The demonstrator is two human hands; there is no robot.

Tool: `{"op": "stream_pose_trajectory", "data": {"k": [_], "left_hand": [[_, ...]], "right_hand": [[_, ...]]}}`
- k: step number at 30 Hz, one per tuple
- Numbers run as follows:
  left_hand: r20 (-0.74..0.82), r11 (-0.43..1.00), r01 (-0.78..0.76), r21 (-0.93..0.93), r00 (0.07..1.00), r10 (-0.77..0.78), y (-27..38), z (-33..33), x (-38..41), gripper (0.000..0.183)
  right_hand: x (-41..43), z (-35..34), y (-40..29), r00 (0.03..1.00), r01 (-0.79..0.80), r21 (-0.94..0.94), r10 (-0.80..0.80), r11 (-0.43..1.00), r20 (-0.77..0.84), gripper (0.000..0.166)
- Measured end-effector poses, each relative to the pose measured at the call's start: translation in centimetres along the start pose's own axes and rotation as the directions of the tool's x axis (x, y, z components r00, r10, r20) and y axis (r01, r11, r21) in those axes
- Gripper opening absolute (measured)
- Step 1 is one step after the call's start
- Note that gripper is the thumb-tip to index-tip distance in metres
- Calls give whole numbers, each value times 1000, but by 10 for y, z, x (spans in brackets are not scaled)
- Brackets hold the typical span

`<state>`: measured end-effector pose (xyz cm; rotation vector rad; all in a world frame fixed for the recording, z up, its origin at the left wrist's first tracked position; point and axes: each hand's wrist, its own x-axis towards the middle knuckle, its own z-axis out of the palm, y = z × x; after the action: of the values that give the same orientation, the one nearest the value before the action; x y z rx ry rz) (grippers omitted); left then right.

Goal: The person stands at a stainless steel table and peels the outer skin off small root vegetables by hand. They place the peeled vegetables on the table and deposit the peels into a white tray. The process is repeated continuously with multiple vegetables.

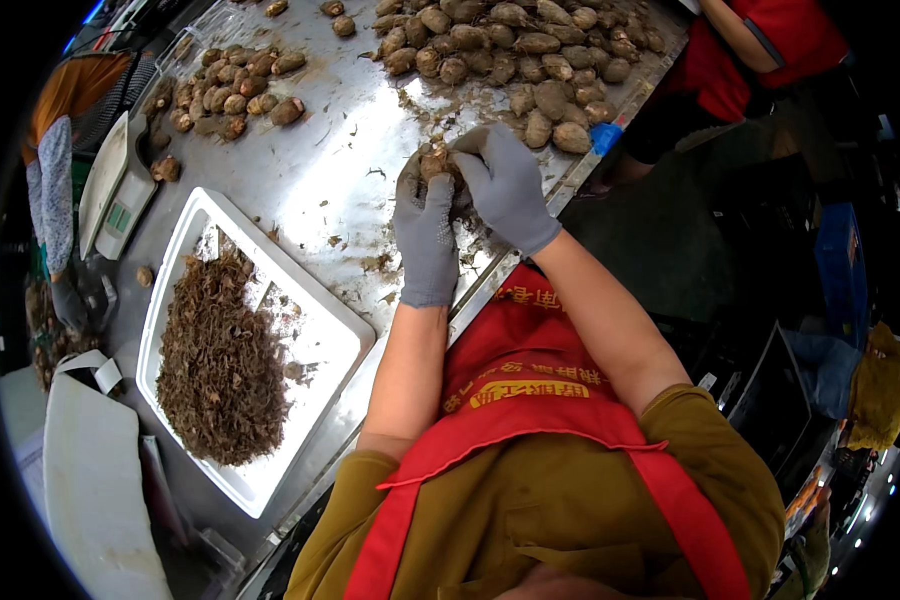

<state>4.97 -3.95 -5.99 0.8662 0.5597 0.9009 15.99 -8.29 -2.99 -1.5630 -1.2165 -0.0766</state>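
Observation:
Both of my hands wear grey knit gloves and meet over the near edge of a metal table. My left hand grips a brown taro corm from below and the side. Against the corm's right side, the fingers of my right hand are bent and pinch at its surface; whether they hold a loose fibre is hidden. Beyond my hands lies a large heap of hairy taro corms. A smaller pile of cleaner-looking corms sits to the far left. Scraps of brown husk litter the metal around my hands.
Left of my arm stands a white foam tray bearing a mound of brown fibrous peelings. Past it are a weighing scale and another person's gloved hand. A person in red stands at the right beside the table. Blue tape marks the table edge.

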Motion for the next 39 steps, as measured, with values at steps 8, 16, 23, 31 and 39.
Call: {"op": "stream_pose_trajectory", "data": {"k": [8, 16, 23, 31, 39], "left_hand": [[-28, 999, 39, 18, 999, -39, 1, 10, -6, 42], [-80, 995, 20, -98, 996, -28, 14, 10, 3, 51], [-56, 979, -21, 202, 998, 33, 13, 9, 3, 56], [10, 995, -48, 85, 999, 48, 6, 5, 3, 54], [54, 985, 32, -168, 998, -23, 17, 7, 0, 48]], "right_hand": [[7, -30, 3, 976, 161, 1, -160, 987, 150, 10], [-2, -38, -1, 873, -450, 299, 344, 842, 345, 18], [7, -36, -17, 789, -613, 345, 538, 711, 296, 27], [0, -17, -7, 906, -424, 328, 390, 844, 168, 20], [6, -29, 31, 896, -437, 42, 432, 898, 104, 21]]}}
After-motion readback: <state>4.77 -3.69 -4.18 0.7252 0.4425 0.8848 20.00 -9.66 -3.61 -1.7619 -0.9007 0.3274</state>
